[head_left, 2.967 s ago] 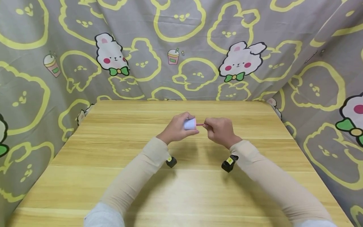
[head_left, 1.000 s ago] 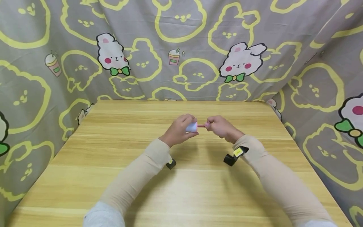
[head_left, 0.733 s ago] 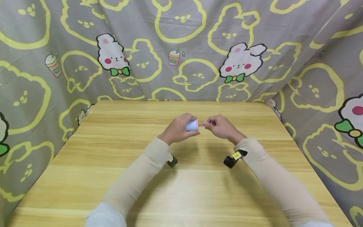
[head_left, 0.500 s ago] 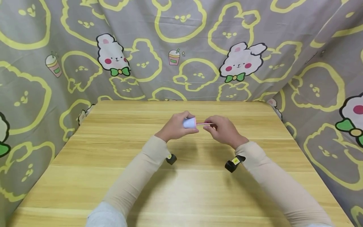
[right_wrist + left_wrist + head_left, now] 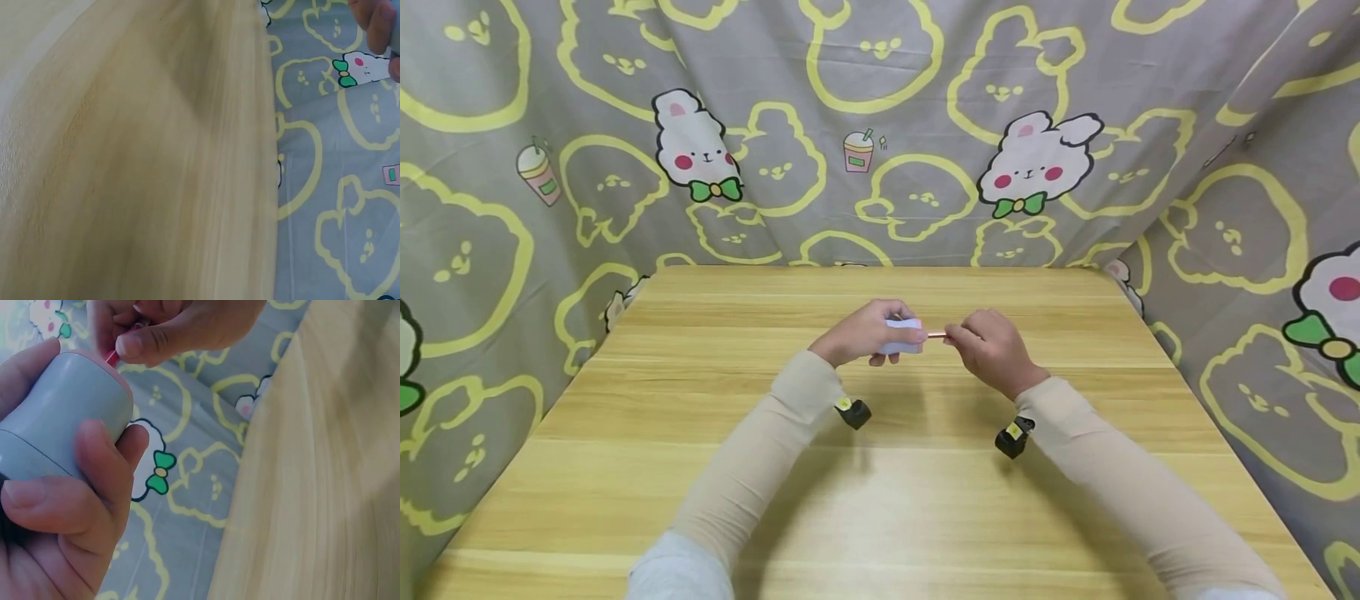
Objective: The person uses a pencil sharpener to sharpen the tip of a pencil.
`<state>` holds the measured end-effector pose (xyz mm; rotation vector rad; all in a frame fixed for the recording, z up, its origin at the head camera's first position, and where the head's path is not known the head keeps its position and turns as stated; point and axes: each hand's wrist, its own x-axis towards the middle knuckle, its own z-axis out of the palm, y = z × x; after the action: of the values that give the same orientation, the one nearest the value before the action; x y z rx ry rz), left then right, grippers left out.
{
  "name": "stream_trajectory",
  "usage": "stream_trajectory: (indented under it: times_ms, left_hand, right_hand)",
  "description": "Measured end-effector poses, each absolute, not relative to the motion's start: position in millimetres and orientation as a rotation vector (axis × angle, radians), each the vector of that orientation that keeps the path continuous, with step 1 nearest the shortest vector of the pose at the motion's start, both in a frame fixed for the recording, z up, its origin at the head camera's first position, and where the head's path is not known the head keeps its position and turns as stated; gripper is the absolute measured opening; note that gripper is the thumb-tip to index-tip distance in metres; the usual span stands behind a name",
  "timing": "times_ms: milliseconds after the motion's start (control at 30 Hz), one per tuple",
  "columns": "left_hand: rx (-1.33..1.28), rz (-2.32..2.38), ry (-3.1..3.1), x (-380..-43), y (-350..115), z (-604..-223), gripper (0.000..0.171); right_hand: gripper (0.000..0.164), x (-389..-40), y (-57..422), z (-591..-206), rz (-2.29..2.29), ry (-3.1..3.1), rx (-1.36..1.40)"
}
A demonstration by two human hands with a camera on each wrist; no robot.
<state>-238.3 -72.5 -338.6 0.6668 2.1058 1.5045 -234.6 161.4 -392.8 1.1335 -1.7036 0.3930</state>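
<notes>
In the head view my left hand grips a light blue pencil sharpener with a pink end, held on its side above the table. The left wrist view shows the fingers curled round the blue sharpener body, which has a seam line. A thin red pencil enters the pink end. My right hand pinches this pencil between thumb and fingers close to the sharpener. The pencil's tip is hidden inside, and the right hand covers most of its other end. In the right wrist view only some left fingers show.
A wooden table lies beneath both hands. A grey curtain with yellow outlines and rabbits hangs behind it and at both sides. Black wrist cameras hang under the sleeves.
My right hand has turned and shifted its pinch along the pencil several times. Less pencil shows between the hands than half a second ago. My left thumb now lies across the sharpener's near side.
</notes>
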Motion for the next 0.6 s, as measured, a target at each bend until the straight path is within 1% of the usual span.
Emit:
stream_trajectory:
  times_ms: [233, 400, 500, 600]
  left_hand:
    - [0.654, 1.444, 2.187, -237.8, -70.1, -339.8, 0.034]
    - [0.639, 1.396, 2.303, -236.3, -68.6, -341.6, 0.038]
    - [0.699, 1.356, 2.397, -236.0, -67.9, -342.6, 0.039]
    - [0.777, 1.298, 2.507, -234.6, -66.3, -342.0, 0.042]
  right_hand:
    - [0.018, -240.0, 155.4, -397.2, 0.432, -1.644, 1.136]
    - [0.026, -236.9, 153.2, -395.4, 0.463, -1.703, 1.126]
    - [0.031, -235.2, 152.8, -393.9, 0.492, -1.76, 1.12]
    - [0.028, -234.5, 153.2, -393.3, 0.526, -1.825, 1.109]
